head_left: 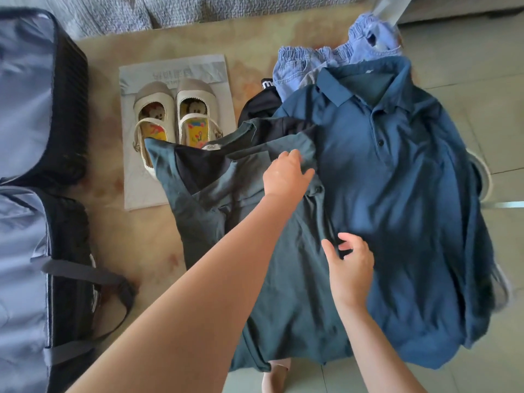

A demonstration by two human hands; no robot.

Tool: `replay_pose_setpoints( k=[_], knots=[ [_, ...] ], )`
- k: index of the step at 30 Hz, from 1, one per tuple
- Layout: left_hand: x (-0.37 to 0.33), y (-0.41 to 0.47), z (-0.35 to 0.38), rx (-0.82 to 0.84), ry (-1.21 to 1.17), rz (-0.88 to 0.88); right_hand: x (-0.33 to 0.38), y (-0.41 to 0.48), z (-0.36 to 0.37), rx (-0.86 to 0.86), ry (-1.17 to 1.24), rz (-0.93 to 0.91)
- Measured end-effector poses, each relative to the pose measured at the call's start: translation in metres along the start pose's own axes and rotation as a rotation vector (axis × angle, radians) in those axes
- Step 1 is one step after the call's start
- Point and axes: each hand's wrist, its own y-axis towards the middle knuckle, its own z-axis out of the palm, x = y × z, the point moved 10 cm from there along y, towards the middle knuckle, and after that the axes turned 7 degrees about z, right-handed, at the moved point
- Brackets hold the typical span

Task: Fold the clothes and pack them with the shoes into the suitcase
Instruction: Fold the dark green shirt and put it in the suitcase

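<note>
Person's left forearm fills the foreground. Left hand [286, 175] lies out on the green shirt [297, 293], thumb and fingers nipping a fold of cloth at its shoulder. Right hand [351, 263] sits nearer in, fingers loose and spread, gripping nothing, tips just over the line where the green shirt meets the blue polo [397, 208].

Counts:
- 2 hands.
- 2 shirts spread out and overlapping: the green one under both hands, the polo just right of the fingers.
- 1 black garment [262, 107] beyond the left fingertips.
- Crumpled pale blue shorts [300, 66] past that, one piece or two, cannot tell.
- 2 beige shoes [195, 95] up-left of the left fingers, side by side on 1 grey bag [175, 66]. The green shirt's sleeve covers their heels.
- 1 suitcase [68, 95] far left of both hands, lying open, grey lining, 2 dark straps across the near half.
- White edges poking out past the polo's right side, cannot tell what.

Surface: tan rug [127, 236] under the shoes and the green shirt, pale floor tiles [482, 80] to the right. Grey quilted cover [170, 9] along the far edge.
</note>
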Motion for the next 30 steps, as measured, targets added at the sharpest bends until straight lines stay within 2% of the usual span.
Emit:
replay_pose_setpoints(
  k=[4, 9, 12, 15, 21, 26, 30],
  knots=[
    [-0.008, 0.018, 0.016, -0.008, 0.030, -0.105, -0.001, 0.004, 0.004, 0.028, 0.063, 0.105],
    [-0.006, 0.020, 0.021, -0.056, 0.116, -0.228, 0.014, -0.001, 0.009, 0.060, 0.071, 0.046],
    [-0.003, 0.021, 0.027, -0.052, 0.107, -0.243, 0.012, -0.007, 0.006, 0.065, 0.140, 0.097],
    [0.004, 0.021, 0.023, -0.088, -0.047, -0.275, 0.009, -0.009, 0.003, 0.070, 0.144, 0.119],
    [0.025, 0.003, -0.001, -0.253, -0.434, -0.402, 0.018, -0.021, -0.001, 0.060, 0.013, 0.038],
    [0.052, -0.032, -0.023, -0.444, -0.738, -0.474, 0.036, -0.057, -0.003, 0.012, -0.154, -0.160],
    [0.076, -0.065, -0.043, -0.522, -0.848, -0.476, 0.044, -0.098, 0.013, 0.076, -0.179, -0.289]
  ],
)
